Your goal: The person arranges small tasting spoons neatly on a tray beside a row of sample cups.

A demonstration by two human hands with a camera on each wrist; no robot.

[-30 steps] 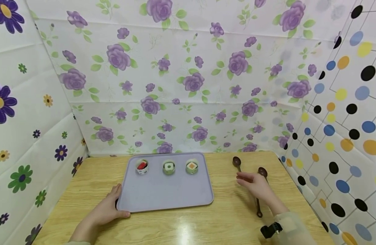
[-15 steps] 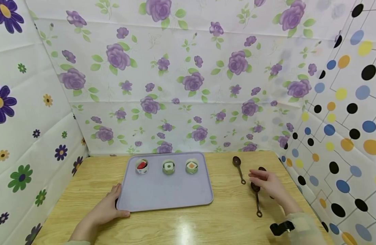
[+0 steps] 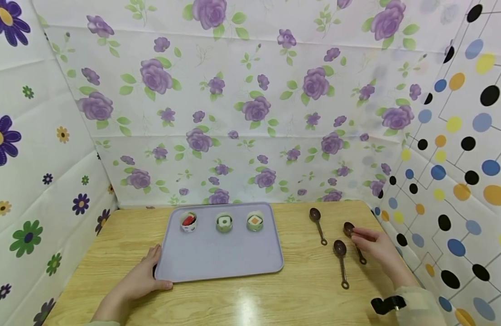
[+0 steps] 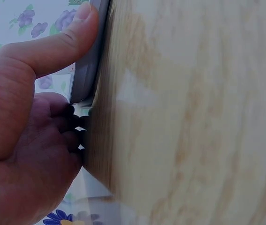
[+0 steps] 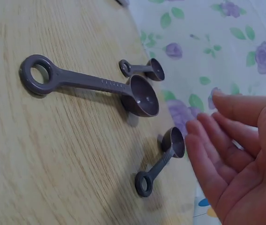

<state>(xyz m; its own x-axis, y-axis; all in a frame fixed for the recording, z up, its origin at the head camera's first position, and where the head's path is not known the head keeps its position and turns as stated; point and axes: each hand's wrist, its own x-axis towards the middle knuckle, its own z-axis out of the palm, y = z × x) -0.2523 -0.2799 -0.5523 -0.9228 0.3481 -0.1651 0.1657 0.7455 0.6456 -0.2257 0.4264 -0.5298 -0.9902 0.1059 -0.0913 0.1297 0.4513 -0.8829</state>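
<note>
The spoon (image 5: pixel 163 163) by my right hand (image 3: pixel 376 249) slants, bowl away, handle near-right, brown, ring-ended; those fingers hang loosely parted; my left hand (image 3: pixel 145 272) grips the tray (image 3: pixel 228 256).

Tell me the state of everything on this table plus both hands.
Tray: flat on the table.
Left cup: upright, holding a red piece.
Middle cup: upright, holding a white piece.
Right cup: upright, holding a white-and-orange piece.
Left spoon: bowl up, untouched.
Near spoon: bowl up, untouched.
Right spoon: bowl up, partly hidden.
Left hand: holding the tray's near-left corner.
Right hand: at the right spoon, contact unclear.
</note>
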